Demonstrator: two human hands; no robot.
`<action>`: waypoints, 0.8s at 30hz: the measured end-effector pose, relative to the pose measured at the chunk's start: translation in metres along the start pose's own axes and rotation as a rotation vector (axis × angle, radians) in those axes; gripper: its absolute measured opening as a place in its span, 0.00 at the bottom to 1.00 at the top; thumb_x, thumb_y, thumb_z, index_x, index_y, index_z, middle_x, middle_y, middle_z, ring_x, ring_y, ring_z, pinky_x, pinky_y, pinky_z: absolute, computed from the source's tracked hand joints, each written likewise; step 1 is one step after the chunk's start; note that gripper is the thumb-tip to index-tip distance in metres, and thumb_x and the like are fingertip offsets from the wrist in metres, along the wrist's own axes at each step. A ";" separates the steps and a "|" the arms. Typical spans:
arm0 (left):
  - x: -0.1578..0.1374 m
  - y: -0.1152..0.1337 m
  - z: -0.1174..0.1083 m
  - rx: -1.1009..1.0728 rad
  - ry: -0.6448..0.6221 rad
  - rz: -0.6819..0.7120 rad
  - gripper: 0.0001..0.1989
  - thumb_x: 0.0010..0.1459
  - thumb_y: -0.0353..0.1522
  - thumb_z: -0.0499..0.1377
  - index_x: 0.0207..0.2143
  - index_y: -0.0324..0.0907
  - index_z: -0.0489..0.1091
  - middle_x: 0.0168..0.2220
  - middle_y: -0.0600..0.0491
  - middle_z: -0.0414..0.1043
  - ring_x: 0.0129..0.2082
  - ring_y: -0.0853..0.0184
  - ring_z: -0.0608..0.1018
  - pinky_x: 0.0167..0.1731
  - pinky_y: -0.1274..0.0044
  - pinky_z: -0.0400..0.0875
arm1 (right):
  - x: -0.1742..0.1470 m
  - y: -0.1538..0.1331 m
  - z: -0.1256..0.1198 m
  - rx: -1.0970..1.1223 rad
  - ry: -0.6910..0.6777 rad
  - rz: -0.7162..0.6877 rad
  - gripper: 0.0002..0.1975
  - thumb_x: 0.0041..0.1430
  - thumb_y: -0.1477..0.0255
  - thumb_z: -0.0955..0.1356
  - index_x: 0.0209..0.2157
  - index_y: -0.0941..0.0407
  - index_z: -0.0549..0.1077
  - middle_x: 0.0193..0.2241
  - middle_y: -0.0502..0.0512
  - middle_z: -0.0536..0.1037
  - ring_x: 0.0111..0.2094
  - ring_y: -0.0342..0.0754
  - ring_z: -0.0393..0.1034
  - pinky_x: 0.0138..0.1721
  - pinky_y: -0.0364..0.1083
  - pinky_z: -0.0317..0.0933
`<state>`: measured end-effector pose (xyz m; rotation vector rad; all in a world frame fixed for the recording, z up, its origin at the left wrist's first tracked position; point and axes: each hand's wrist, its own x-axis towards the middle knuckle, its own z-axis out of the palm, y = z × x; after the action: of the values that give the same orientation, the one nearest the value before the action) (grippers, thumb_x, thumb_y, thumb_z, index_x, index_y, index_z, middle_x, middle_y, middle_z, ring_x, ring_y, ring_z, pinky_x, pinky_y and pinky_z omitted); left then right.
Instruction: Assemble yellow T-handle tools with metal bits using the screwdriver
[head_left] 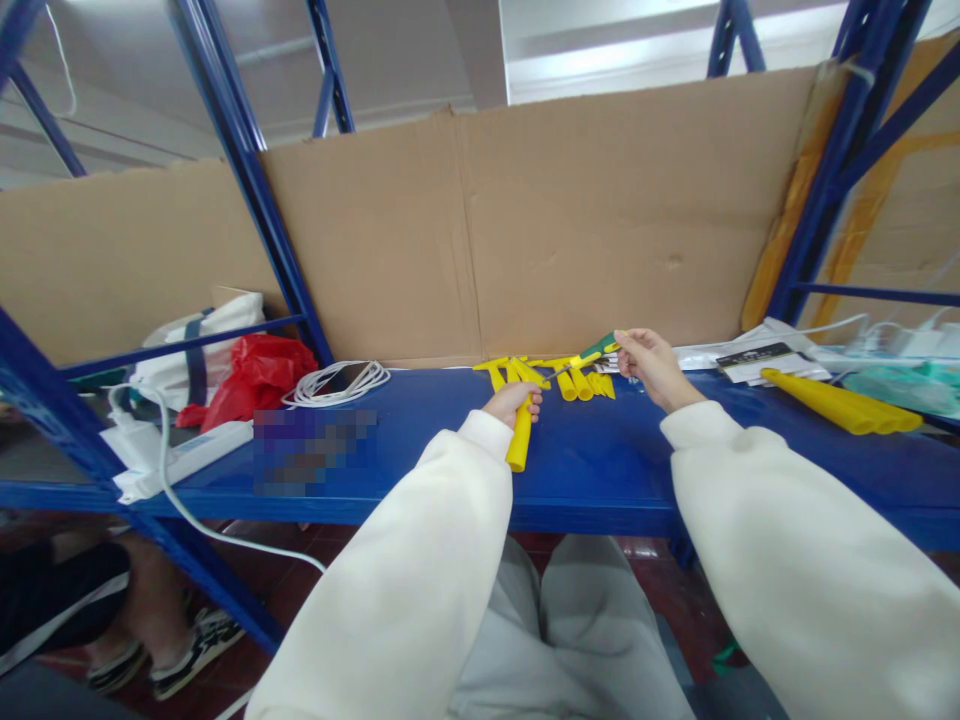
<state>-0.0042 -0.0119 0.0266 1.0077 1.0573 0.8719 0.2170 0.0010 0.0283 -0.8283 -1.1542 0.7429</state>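
Yellow plastic makes up the tapered tube point(518, 452) that the left hand point(511, 402) grips, fingers wrapped round its upper stretch, just above the near part of the blue shelf top point(600, 480). Its long axis runs nearly front to back: the wide end points toward the person's lap, drifting slightly left, and the narrower end points away toward the cardboard panel point(600, 220).

Off to the right of that fist, the right hand point(649, 366) pinches the rear of a green-and-yellow screwdriver point(598, 351) between thumb and fingers. The screwdriver slants across the tube's line, its handle end up and to the right, its thin shaft aimed down and left at the tube's far portion. The tip lies just beside the left fingers; whether it touches the plastic I cannot tell. The left hand is the nearer of the two to the tube.

Behind the fist and beneath the shaft, more yellow tubes point(582, 386) lie bunched on the shelf top. Farther out, a long yellow cone stack point(840, 402) rests to the right; coiled white cable point(367, 380) and a red plastic bag point(262, 375) sit to the left.
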 end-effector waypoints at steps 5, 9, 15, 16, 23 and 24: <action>-0.001 0.000 0.000 -0.009 0.006 -0.017 0.11 0.64 0.21 0.50 0.31 0.43 0.58 0.16 0.65 0.54 0.10 0.78 0.56 0.14 0.85 0.52 | -0.001 -0.001 0.001 -0.050 -0.011 -0.012 0.28 0.36 0.48 0.80 0.29 0.53 0.70 0.11 0.41 0.64 0.11 0.37 0.54 0.12 0.38 0.48; -0.001 0.000 0.000 -0.002 0.008 -0.015 0.11 0.64 0.21 0.51 0.30 0.43 0.58 0.17 0.65 0.55 0.10 0.78 0.56 0.14 0.85 0.52 | -0.002 -0.001 -0.001 -0.074 -0.021 0.006 0.29 0.36 0.45 0.79 0.25 0.54 0.70 0.09 0.41 0.61 0.10 0.36 0.51 0.11 0.39 0.46; 0.000 0.000 -0.001 0.000 0.003 -0.012 0.09 0.61 0.21 0.53 0.32 0.43 0.60 0.17 0.65 0.55 0.11 0.78 0.57 0.15 0.85 0.52 | -0.003 -0.004 -0.001 -0.054 -0.066 0.014 0.26 0.45 0.48 0.77 0.28 0.55 0.71 0.12 0.45 0.67 0.12 0.38 0.57 0.12 0.39 0.51; 0.000 0.000 -0.001 -0.001 0.007 -0.009 0.09 0.61 0.21 0.53 0.32 0.43 0.60 0.17 0.65 0.55 0.11 0.78 0.57 0.15 0.85 0.52 | -0.004 -0.005 0.000 -0.036 -0.083 0.010 0.24 0.46 0.49 0.78 0.29 0.55 0.72 0.14 0.45 0.68 0.13 0.39 0.59 0.13 0.39 0.52; 0.000 0.000 0.000 -0.006 0.016 -0.002 0.11 0.63 0.21 0.49 0.30 0.43 0.59 0.16 0.65 0.54 0.11 0.78 0.56 0.15 0.85 0.52 | -0.004 -0.004 0.001 0.004 -0.107 0.002 0.24 0.45 0.52 0.79 0.30 0.54 0.70 0.14 0.43 0.68 0.15 0.38 0.60 0.16 0.38 0.54; 0.000 -0.001 0.000 -0.010 0.017 -0.005 0.11 0.63 0.21 0.50 0.30 0.43 0.59 0.16 0.65 0.54 0.11 0.78 0.56 0.15 0.85 0.52 | -0.004 -0.004 0.001 -0.010 -0.095 -0.002 0.25 0.44 0.51 0.79 0.29 0.54 0.69 0.14 0.43 0.67 0.14 0.38 0.59 0.15 0.38 0.53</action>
<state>-0.0045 -0.0120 0.0258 0.9907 1.0684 0.8822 0.2158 -0.0037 0.0298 -0.8075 -1.2444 0.7825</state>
